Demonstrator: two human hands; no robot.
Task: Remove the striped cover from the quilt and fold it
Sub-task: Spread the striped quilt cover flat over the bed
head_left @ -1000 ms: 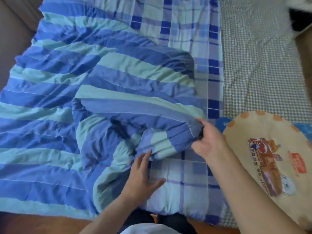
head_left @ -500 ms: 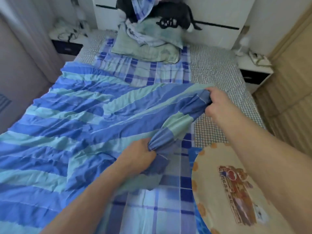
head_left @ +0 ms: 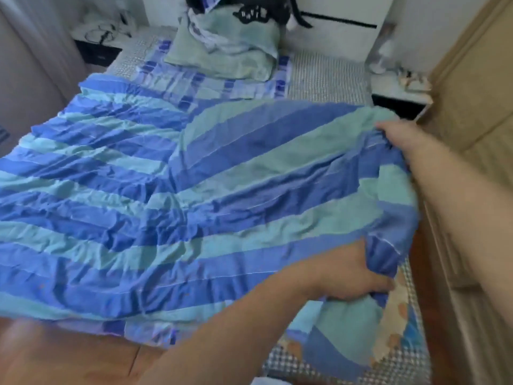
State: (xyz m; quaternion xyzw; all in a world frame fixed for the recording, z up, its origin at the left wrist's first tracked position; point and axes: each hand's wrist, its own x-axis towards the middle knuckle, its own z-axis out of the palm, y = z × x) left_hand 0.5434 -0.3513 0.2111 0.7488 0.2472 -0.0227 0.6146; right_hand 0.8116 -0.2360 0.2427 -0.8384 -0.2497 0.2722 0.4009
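Nearest me, my left hand (head_left: 351,273) is clenched around a bunched corner of the striped cover (head_left: 222,190), a loose flap of the same cloth hanging just below the fist over the checked sheet (head_left: 291,359) and a cartoon-printed cushion (head_left: 399,309) that peeks out beside it. Further out and to the right, my right hand (head_left: 402,137) pinches the cover's far edge, fingers curled into the fabric, so the cloth is stretched between both hands and billows up off the bed. To the left of both hands the cover spreads wide across the mattress; past it, a strip of the plaid quilt (head_left: 194,81) shows, and beyond that a green pillow (head_left: 222,54) with dark clothing piled at the headboard. I judge this as the pulling-off stage, the cover largely free of the quilt. Next I would need to lift both held corners together and bring the edges square before the first fold; the slack cloth could twist.
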